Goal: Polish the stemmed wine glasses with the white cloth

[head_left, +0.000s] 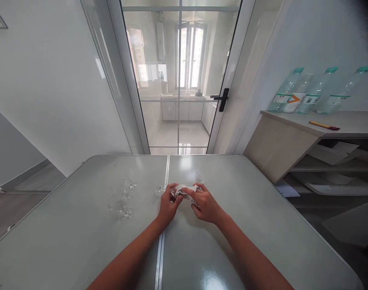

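Observation:
A clear stemmed glass is held sideways over the middle of the table, its foot pointing left. My left hand is closed around the bowl. With my right hand I grip a white cloth or tissue against the glass's right end; its fingers partly hide both. Just beyond my right hand stands another clear glass. On the table's left half, several stemmed glasses are grouped, their transparent outlines hard to separate.
The pale table has a metal seam down its middle. A glazed door stands behind it. To the right, a shelf unit carries several plastic bottles and a thin yellow-and-red item.

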Action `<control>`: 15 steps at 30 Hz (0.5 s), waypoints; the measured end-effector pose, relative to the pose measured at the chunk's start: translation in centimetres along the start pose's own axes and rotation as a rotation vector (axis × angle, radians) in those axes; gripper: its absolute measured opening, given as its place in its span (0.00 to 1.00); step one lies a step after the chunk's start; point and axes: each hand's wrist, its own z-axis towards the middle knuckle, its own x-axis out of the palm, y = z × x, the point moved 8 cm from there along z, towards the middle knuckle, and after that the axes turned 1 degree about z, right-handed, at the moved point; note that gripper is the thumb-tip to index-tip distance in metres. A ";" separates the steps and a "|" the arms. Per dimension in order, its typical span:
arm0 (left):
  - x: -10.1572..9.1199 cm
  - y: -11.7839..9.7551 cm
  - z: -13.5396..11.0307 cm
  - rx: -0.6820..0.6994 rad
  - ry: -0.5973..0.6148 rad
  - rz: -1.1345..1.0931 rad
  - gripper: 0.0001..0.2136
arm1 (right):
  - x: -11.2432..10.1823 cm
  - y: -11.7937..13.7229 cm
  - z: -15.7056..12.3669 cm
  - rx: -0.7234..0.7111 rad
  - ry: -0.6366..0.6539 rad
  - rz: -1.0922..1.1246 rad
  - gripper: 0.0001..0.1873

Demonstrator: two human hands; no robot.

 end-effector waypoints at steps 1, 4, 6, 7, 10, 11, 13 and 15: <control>0.1 0.0 0.0 -0.004 0.001 0.006 0.21 | -0.2 -0.4 0.0 0.026 -0.035 0.004 0.38; 0.5 -0.2 0.0 0.017 0.023 0.029 0.23 | -0.1 -2.4 -0.4 0.265 -0.136 0.282 0.38; 0.6 -0.5 -0.1 0.050 0.025 0.029 0.24 | 0.8 -3.1 -0.6 0.392 -0.121 0.537 0.41; 0.6 -0.7 -0.1 0.065 0.023 0.028 0.24 | 1.2 -3.2 -0.6 0.417 -0.096 0.634 0.43; 0.4 -1.0 -0.2 0.082 0.025 0.044 0.22 | 1.6 -2.9 -0.4 0.400 -0.024 0.729 0.44; 0.4 -1.0 -0.2 0.077 0.027 0.058 0.22 | 1.4 -2.9 -0.3 0.374 -0.010 0.697 0.43; 0.1 -0.9 -0.1 0.050 0.020 0.087 0.21 | 0.7 -2.8 -0.2 0.299 -0.014 0.549 0.41; -0.2 -0.5 0.1 0.005 0.001 0.104 0.19 | -0.1 -2.4 -0.1 0.192 -0.042 0.314 0.38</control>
